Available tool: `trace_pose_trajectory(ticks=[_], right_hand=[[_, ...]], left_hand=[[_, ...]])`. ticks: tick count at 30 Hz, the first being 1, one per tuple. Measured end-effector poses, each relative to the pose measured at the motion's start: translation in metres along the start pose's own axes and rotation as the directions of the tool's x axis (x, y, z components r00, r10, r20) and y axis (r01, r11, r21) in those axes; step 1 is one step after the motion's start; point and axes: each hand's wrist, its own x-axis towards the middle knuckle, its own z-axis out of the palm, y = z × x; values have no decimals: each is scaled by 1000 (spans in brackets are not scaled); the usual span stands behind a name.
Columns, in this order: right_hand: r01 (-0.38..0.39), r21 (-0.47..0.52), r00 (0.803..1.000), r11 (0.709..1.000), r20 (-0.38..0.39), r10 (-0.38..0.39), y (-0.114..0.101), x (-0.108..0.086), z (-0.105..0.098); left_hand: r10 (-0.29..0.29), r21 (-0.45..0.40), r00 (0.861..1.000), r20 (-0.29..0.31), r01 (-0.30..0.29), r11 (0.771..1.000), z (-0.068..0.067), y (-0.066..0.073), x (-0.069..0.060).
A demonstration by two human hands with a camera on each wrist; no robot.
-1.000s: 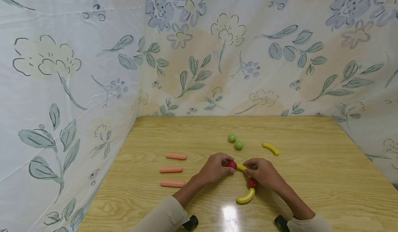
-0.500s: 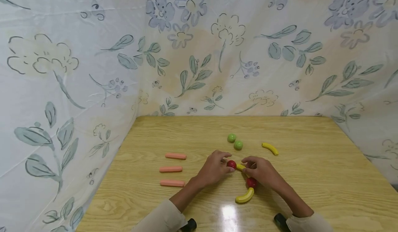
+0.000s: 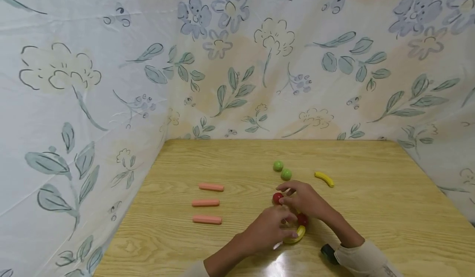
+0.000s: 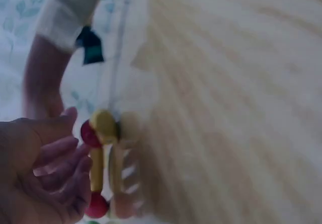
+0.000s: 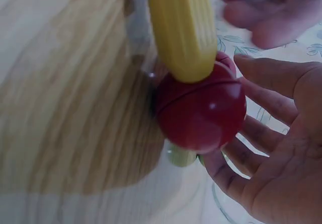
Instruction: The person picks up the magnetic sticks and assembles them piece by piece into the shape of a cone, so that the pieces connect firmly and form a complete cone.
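In the head view my left hand [image 3: 270, 228] is over the near curved yellow toy banana [image 3: 299, 232], its thumb across it. My right hand [image 3: 305, 198] reaches over the chain, fingers spread around the far red ball [image 3: 277, 198]; whether they touch it I cannot tell. A near red ball [image 3: 302, 219], with a groove around it, meets the banana's end, also in the right wrist view [image 5: 201, 116]. Between the two balls lies another yellow piece [image 4: 96, 169], mostly hidden by my hands in the head view.
Two green balls [image 3: 286, 174] sit beyond the hands, and a separate yellow banana [image 3: 324, 179] lies to their right. Three pink sticks [image 3: 207, 219] are set in rows on the left of the wooden table [image 3: 356, 157]. Floral cloth [image 3: 274, 104] hangs behind.
My left hand has left the far red ball and come nearer, over the lower banana. My right hand has shifted from the middle yellow piece left toward the far red ball.
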Motion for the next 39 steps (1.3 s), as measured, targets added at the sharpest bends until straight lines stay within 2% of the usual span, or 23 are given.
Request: trace_pose_trajectory(ticks=[4, 9, 14, 19, 24, 28, 34, 39], right_hand=[[35, -7, 999, 999, 18, -35, -2, 4, 2], [5, -4, 1000, 1000, 12, -5, -3, 4, 4], [-99, 0, 995, 995, -18, 99, -4, -1, 0], [-145, -17, 988, 989, -64, 144, 2, -6, -4], [-166, -49, 983, 985, -83, 162, 9, -12, -8], [-167, -58, 984, 984, -80, 162, 13, -17, -10], [-212, -17, 976, 977, -55, 211, 15, -22, -10], [-236, 38, 970, 971, -40, 238, 15, -29, -8]], left_hand=[[10, 84, 999, 33, -13, 996, 10, 2, 2], [-9, 58, 999, 51, 6, 998, 13, 3, 2], [-52, 37, 997, 63, 50, 998, 6, 1, -4], [-97, -15, 994, 59, 98, 995, -5, -10, -9], [-127, 17, 992, 18, 127, 992, -18, -23, -14], [-170, 38, 985, -31, 171, 985, -28, -33, -16], [-205, 42, 971, -122, 211, 977, -36, -45, -10], [-230, 15, 958, -170, 236, 972, -40, -49, -5]])
